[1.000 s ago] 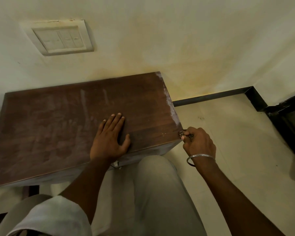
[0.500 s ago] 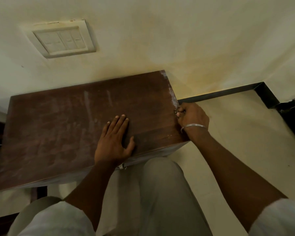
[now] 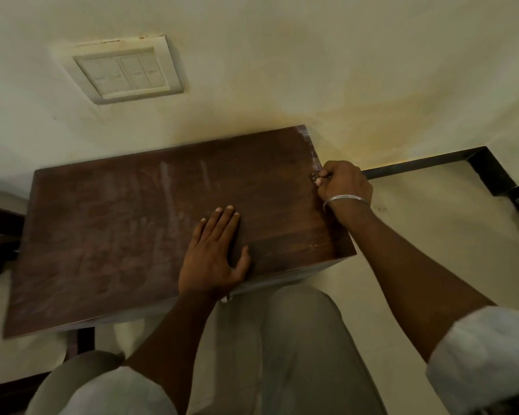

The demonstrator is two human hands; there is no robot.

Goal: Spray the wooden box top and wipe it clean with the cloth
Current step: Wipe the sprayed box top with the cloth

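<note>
The dark wooden box top [image 3: 117, 223] fills the middle of the view, dusty and streaked with pale smears. My left hand [image 3: 215, 259] lies flat on it near the front edge, fingers stretched out, holding nothing. My right hand [image 3: 345, 182], with a metal bangle on the wrist, is closed at the box's right edge near the far corner. It pinches a small dark patterned piece of cloth [image 3: 314, 176] against that whitish edge; most of the cloth is hidden in the fist. No spray bottle is in view.
The box stands against a cream wall with a switch plate [image 3: 126, 71] above it. A dark skirting [image 3: 432, 163] runs along the pale tiled floor [image 3: 432, 235] on the right. My legs in light trousers [image 3: 297, 354] are close to the box front.
My right hand has slid with the cloth along the box's right edge, from the near corner toward the far corner. My left hand has stayed flat in place.
</note>
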